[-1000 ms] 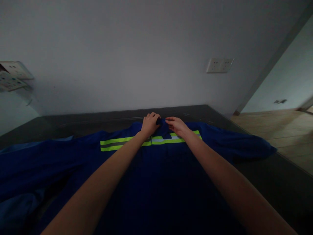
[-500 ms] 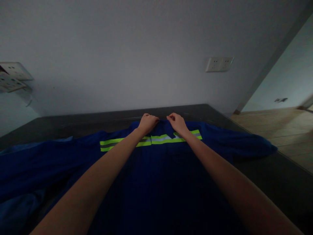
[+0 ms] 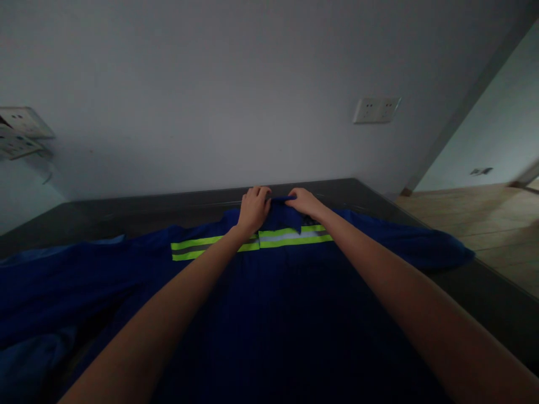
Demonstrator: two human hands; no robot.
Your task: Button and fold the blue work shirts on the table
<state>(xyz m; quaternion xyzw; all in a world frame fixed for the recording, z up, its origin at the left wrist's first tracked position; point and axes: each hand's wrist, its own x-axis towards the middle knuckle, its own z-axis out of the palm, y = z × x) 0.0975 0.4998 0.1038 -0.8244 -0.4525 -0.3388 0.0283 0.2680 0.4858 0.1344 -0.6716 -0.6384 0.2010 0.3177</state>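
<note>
A dark blue work jacket (image 3: 278, 303) with a yellow-green and silver reflective band (image 3: 206, 246) lies spread flat on a dark table (image 3: 126, 216). Both my arms reach across it to its far end. My left hand (image 3: 253, 209) is closed on the left side of the collar (image 3: 281, 212). My right hand (image 3: 306, 203) pinches the right side of the same collar, a hand's width away. The collar's top edge is stretched between the two hands, slightly raised off the cloth. One sleeve runs out to the left, the other to the right.
A pale wall stands right behind the table, with a white double socket (image 3: 376, 110) at the upper right and more socket plates (image 3: 19, 132) at the far left. The table's right edge (image 3: 497, 278) drops to a light tiled floor (image 3: 475, 213).
Both hands have shifted slightly farther away along the collar and pulled its top edge taut between them; the collar now stands up a little. The jacket body has stayed put.
</note>
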